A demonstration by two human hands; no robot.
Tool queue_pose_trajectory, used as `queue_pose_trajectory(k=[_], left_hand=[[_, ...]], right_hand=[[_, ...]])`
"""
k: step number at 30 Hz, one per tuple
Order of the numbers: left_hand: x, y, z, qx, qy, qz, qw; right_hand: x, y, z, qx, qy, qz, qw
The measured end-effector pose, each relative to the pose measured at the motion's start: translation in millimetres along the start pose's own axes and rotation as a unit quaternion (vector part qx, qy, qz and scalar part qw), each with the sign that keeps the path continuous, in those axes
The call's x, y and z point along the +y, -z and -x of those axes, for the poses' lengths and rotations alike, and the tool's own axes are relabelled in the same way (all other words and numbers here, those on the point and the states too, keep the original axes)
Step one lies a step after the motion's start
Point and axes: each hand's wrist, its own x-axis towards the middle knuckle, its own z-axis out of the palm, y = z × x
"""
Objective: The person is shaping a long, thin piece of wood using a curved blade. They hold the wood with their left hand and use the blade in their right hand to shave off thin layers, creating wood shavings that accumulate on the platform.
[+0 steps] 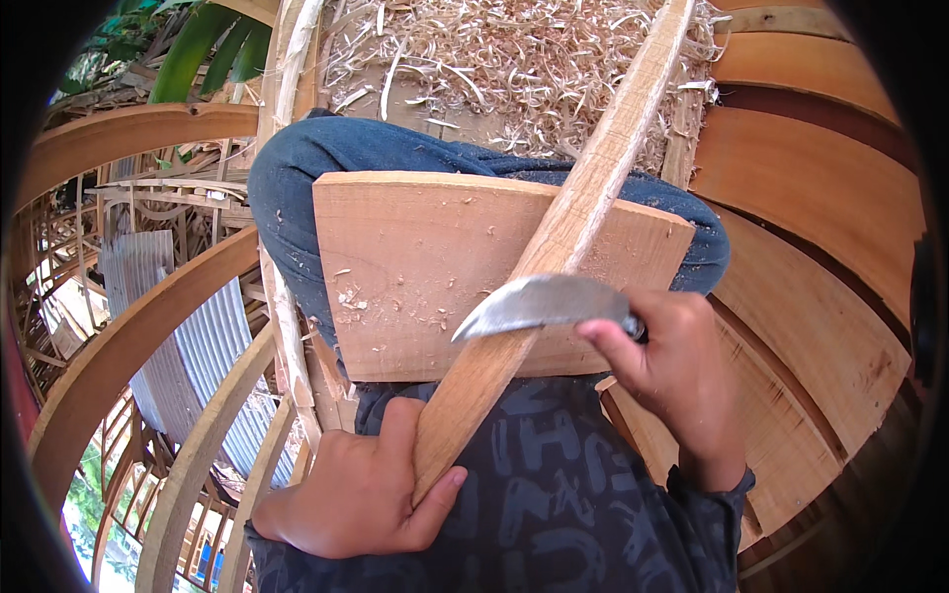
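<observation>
My left hand [361, 484] is closed around the near end of a long wooden strip [568, 217]. The strip runs away from me to the upper right, with a rough, pale edge along its far stretch. In my right hand [682, 366] is a knife [539, 304] with a broad, curved metal blade. That blade lies across the strip, its tip pointing left; my fingers cover most of the handle. Beneath the strip, a flat wooden board [415, 267] rests across my lap, with a few small wood chips on it.
Curled wood shavings [494, 69] cover the planks beyond my knees. Curved wooden ribs [148, 336] stand at the left, with corrugated metal sheets [213, 346] beyond them. Broad curved planks [801, 208] form a wall on the right. Green leaves [213, 54] show at the upper left.
</observation>
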Motion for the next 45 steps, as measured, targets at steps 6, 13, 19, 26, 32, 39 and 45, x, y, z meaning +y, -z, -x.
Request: queue_pose_trajectory(k=[6,13,19,26,32,39,45], left_hand=[[10.1,4.7,-3.5,-0.032,0.029,-0.016,0.999],[9.9,3.2,-3.8,-0.029,0.004,-0.014,0.999],[2.5,-5.4,-0.9,0.002,-0.007,-0.012,1.000],[6.7,-16.3,4.6,-0.090,0.030,-0.009,0.995],[4.6,-14.2,-1.0,-0.080,0.028,-0.011,0.996],[8.1,1.3,-2.3,-0.087,0.076,0.071,0.991],[1.6,-5.3,-3.0,-0.161,0.080,0.254,0.950]], right_hand=[[15.7,9.1,-22.8,0.028,-0.118,-0.006,0.993],[24.3,16.5,-29.0,0.031,-0.089,0.045,0.995],[7.3,3.7,-6.9,0.032,0.011,0.036,0.999],[7.4,5.0,0.2,0.036,-0.014,0.062,0.997],[75.9,29.2,-42.4,0.115,-0.149,0.030,0.982],[41.0,-3.1,-20.7,0.099,-0.111,-0.050,0.988],[57.0,-37.5,2.4,0.183,-0.072,-0.221,0.955]])
